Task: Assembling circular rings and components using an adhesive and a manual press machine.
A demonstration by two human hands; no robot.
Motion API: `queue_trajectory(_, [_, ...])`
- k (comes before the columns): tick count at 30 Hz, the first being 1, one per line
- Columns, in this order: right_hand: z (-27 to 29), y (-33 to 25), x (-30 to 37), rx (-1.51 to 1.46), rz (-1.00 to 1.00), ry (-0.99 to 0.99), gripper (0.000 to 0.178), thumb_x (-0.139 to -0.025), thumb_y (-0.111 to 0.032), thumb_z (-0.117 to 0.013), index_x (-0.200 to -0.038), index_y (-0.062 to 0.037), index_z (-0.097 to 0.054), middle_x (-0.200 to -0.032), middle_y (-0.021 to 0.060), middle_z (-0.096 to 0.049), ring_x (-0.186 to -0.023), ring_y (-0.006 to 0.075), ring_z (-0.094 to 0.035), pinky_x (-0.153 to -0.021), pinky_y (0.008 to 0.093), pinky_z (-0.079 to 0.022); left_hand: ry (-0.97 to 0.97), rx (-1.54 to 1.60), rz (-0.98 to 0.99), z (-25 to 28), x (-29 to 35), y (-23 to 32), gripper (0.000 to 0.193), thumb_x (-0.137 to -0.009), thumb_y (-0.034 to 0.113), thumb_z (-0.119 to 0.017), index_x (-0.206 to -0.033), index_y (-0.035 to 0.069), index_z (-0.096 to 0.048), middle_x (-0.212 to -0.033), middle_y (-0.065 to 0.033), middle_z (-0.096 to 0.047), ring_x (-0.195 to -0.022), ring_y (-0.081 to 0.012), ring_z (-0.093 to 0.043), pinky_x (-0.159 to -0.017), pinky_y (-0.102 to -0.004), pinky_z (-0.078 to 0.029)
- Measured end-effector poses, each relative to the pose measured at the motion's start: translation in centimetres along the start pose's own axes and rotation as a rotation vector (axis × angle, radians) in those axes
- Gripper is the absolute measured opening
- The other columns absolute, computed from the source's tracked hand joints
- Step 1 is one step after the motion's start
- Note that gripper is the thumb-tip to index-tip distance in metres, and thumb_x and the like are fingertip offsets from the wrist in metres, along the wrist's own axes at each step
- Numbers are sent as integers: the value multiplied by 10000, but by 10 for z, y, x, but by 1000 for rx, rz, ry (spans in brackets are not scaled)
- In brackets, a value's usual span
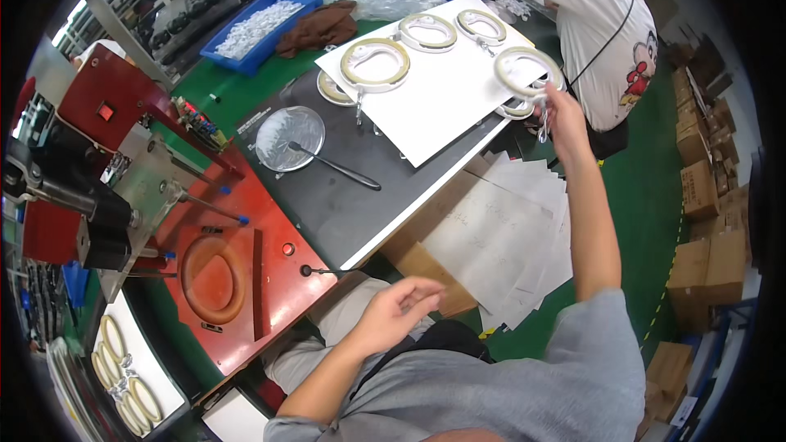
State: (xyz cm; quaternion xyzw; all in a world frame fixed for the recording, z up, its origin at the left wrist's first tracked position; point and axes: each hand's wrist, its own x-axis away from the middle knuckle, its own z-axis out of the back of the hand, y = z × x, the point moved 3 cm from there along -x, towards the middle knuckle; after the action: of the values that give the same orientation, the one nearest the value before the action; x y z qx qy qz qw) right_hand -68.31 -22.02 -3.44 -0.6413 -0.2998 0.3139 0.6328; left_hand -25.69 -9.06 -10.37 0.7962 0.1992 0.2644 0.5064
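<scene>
My right hand (565, 119) reaches to the right edge of a white board (426, 127) on the table. Its fingers are closed at the near edge of a cream-rimmed ring light (505, 69), and a short cable with a small plug (543, 127) dangles beside them. Several similar rings, such as this one (374, 63), lie on the board, and a few show beneath it. In front of my body my left hand (399, 311) hangs with fingers loosely bent and apart, nothing in them.
A dish of white paste (290, 139) with a black-handled spatula (348, 172) is on the dark mat. A red press (221, 278) stands at left. Blue bins (266, 29) line the back. A co-worker (585, 24) sits at the far right. Paper sheets (499, 229) lie below the table.
</scene>
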Motion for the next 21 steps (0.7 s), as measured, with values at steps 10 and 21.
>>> queue_trajectory(10, [21,56,-154,340,-260,90,346,-1010,-338,-581,-1042,-5,-669,-858,110,-728,-680,155,-691,-581,288,-496,418,67,122,57,90,-93,202,-1004,77,-644,-1194,10,-633,-1123,-72,-710,-983,-105,-657,-882,-251,-521])
queue_trajectory(21, [25,24,-136,1238,22,307,689,-1013,-539,-423,-1201,78,-666,-1256,297,-654,-1203,436,-621,-1008,496,-477,883,234,163,136,131,-165,177,-978,98,-636,-1122,-3,-664,-979,-86,-731,-796,-128,-648,-723,-263,-509])
